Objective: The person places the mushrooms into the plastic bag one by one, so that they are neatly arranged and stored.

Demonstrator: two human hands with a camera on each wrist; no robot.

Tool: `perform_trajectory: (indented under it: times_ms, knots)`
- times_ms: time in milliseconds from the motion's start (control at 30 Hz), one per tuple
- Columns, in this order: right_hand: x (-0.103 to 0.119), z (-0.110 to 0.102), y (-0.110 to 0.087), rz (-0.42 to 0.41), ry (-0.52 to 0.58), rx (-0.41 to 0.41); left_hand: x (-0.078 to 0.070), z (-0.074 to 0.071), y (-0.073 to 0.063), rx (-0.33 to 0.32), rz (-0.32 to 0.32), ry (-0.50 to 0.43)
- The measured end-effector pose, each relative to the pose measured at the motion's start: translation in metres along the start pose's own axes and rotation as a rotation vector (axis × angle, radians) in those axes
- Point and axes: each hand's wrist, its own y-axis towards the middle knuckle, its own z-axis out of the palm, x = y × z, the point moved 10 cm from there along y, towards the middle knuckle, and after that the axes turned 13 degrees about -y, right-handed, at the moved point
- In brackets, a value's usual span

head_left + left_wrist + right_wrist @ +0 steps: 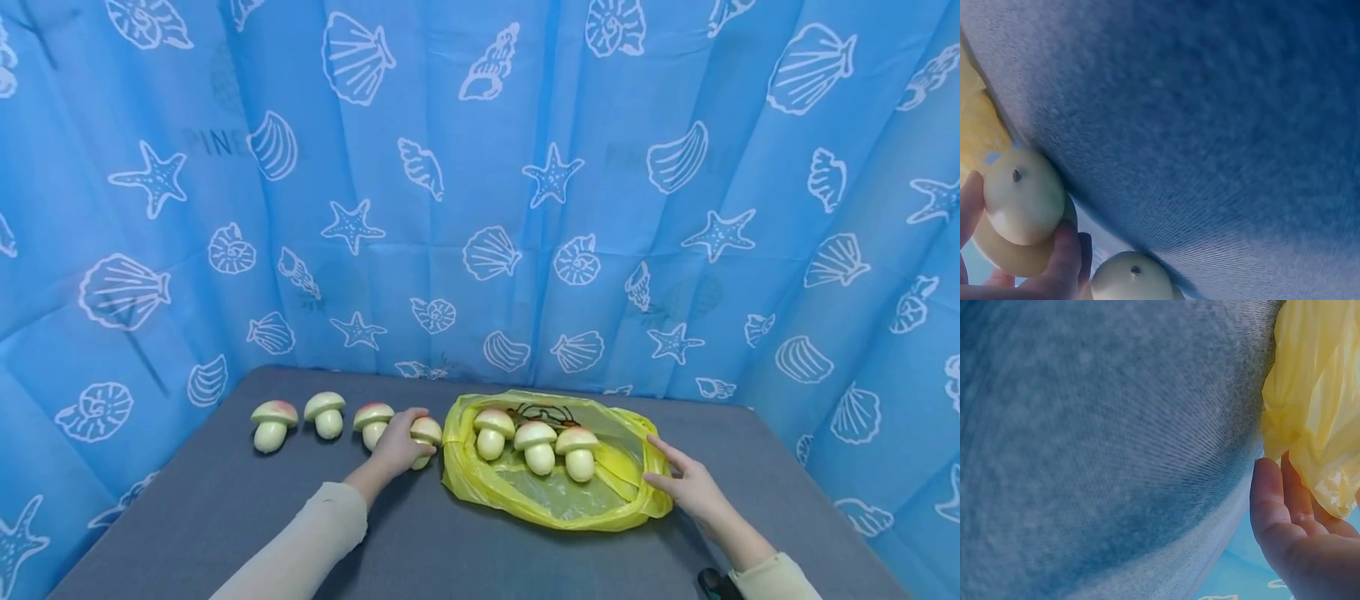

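On the blue curtain (480, 167), faint letters "PINE" show behind the fabric at the upper left; the rest cannot be read. The yellow bag (555, 500) carries a dark print, not readable. There are seven toy mushrooms: three lie inside the bag (538, 446), four stand in a row on the grey table (225, 517). The left hand (397, 446) grips the fourth mushroom (427, 433), just beside the bag. The right hand (686, 483) rests with straight fingers on the bag's right edge.
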Motion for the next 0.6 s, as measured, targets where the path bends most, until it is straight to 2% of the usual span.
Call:
perform_trajectory:
  times_ms: [233,600]
  knots:
    - [-0.002,0.0,-0.002,0.001,0.011,-0.001,-0.002,0.0,-0.002,-0.009,0.011,-0.046]
    - [-0.002,0.0,0.0,-0.002,0.005,-0.001,-0.005,-0.017,-0.008,-0.061,0.022,-0.079]
